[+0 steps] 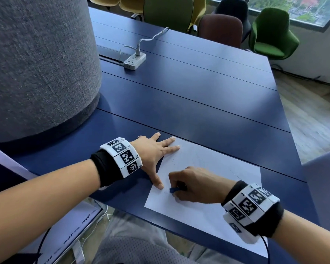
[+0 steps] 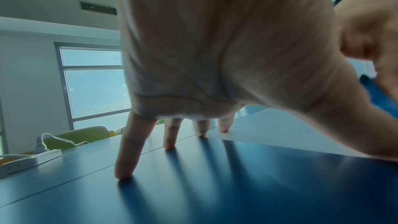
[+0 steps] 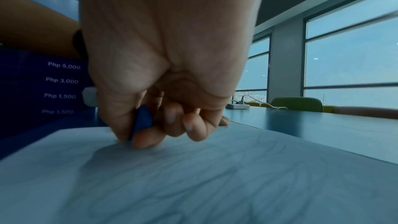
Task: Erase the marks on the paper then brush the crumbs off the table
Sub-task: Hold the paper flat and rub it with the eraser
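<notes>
A white sheet of paper point(image 1: 204, 202) with faint pencil lines lies near the front edge of the blue table point(image 1: 198, 103). My right hand point(image 1: 189, 185) pinches a small blue eraser point(image 1: 173, 190) between thumb and fingers and presses it onto the paper's left part; the right wrist view shows the eraser point(image 3: 141, 122) touching the sheet point(image 3: 215, 185). My left hand point(image 1: 156, 155) lies flat with spread, straight fingers, the thumb and two fingertips resting on the paper's left edge. Small dark crumbs point(image 2: 249, 130) dot the paper point(image 2: 269, 134) beyond my left fingers point(image 2: 129, 149).
A large grey fabric-covered column point(image 1: 38, 60) stands on the table at the left. A white power strip point(image 1: 134, 61) with a plugged cable lies further back. Green, yellow and brown chairs point(image 1: 272, 35) line the far side. The table's right edge drops to a wooden floor.
</notes>
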`<state>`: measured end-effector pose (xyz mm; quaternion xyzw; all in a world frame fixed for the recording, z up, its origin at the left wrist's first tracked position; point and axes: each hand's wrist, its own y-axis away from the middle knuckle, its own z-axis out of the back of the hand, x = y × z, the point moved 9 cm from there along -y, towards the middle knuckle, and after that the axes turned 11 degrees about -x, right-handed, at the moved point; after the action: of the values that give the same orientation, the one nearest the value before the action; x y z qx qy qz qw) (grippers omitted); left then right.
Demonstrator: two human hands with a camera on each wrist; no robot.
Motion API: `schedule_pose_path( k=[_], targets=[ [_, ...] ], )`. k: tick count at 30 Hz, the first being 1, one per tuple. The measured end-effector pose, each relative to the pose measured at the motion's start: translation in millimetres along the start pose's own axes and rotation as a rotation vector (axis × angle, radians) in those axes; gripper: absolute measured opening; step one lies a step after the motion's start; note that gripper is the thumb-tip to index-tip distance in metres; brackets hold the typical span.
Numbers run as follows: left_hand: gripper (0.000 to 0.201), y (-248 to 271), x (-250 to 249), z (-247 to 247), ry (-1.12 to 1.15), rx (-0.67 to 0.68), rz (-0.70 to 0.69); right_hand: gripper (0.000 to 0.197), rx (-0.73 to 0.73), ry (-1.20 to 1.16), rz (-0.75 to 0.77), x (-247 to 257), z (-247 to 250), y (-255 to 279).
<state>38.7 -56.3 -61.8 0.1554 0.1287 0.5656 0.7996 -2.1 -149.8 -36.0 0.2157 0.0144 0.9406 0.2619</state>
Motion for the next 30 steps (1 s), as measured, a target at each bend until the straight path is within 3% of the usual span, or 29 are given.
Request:
schedule_pose_path(
  k=[3, 10, 16, 21, 26, 30],
  targets=[
    [0.134, 2, 1, -2, -0.001, 0.006, 0.004, 0.011, 0.063, -0.011, 0.005, 6, -7, 4],
    [0.132, 4, -6, -3, 0.003, -0.003, -0.019, 0.01, -0.175, 0.078, -0.191, -35, 24, -16],
    [0.136, 7, -18, -9, 0.033, 0.013, -0.034, 0.008, -0.061, 0.096, -0.101, -23, 11, -2],
    [0.141, 6, -23, -11, 0.023, 0.006, -0.027, 0.012, -0.185, 0.106, -0.238, -58, 32, -3],
    [0.142, 6, -33, -12, 0.011, -0.001, -0.048, 0.013, -0.098, 0.055, -0.143, -40, 17, 6],
    [0.144, 5, -37, -15, 0.025, -0.012, -0.043, 0.013, -0.151, 0.102, -0.289, -72, 33, 5]
  ],
)
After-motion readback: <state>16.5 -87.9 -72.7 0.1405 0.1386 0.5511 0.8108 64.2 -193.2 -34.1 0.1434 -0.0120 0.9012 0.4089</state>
